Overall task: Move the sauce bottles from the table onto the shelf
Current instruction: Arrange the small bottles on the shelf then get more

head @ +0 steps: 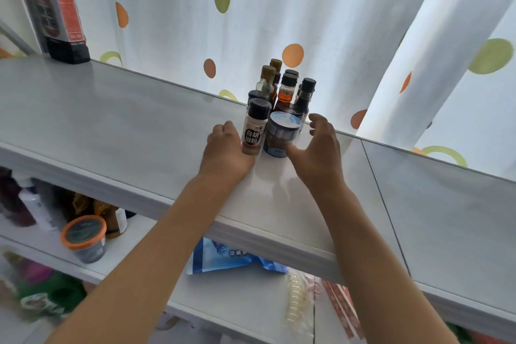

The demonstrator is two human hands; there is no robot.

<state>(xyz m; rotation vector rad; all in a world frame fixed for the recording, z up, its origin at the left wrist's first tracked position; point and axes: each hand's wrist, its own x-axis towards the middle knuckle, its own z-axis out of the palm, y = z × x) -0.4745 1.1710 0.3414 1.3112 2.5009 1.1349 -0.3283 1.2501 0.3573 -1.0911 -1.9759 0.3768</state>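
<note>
Both hands are up on the shelf (117, 120): the left hand (226, 148) is curled against the side of a small pepper shaker (254, 131), fingers hidden behind it, so a full grip can't be confirmed. The right hand (318, 145) is spread loose, thumb just beside a blue-lidded jar (282, 134), nothing in it. Shaker and jar stand upright, touching, at the front of a tight cluster of sauce bottles (282, 86) near the shelf's back edge. Far left stands a dark carton (60, 14). Behind hangs a spotted curtain (307, 3). On the lower shelf, an orange-rimmed tub (85, 237) and a blue bag (223, 257).
</note>
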